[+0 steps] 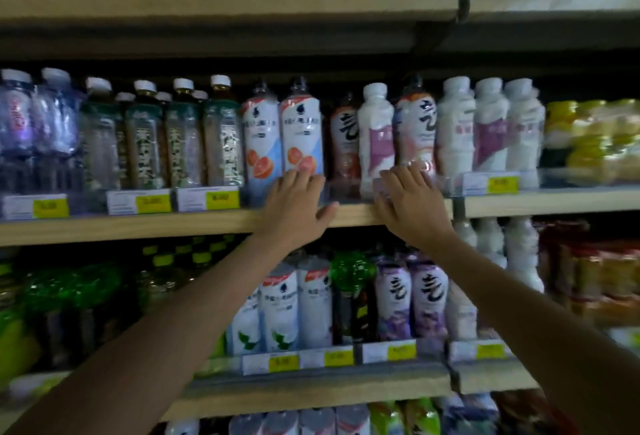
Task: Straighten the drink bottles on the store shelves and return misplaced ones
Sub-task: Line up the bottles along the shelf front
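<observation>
- The grapefruit-label bottle [300, 129] stands upright at the front of the middle shelf [138, 225], just beside its twin [259, 136] on the left.
- To its right, a brush-stroke bottle [344, 136] sits further back. Next come a white bottle with a purple label [375, 136] and a second brush-stroke bottle [415, 126] at the front, with more white bottles [457, 129] beyond it.
- Your left hand [294, 206] is flat with its fingers straight and spread. The palm lies over the shelf edge and the fingertips are at the foot of the grapefruit-label bottle. It holds nothing.
- Your right hand [410, 207] is also flat and holds nothing, with its fingers stretched to the foot of the second brush-stroke bottle. Blur hides whether they touch it.
- Further left stand white-capped tea bottles [183, 136], with yellow price tags [221, 199] along the shelf front.
- The lower shelf [311, 386] carries more bottles between your forearms.
</observation>
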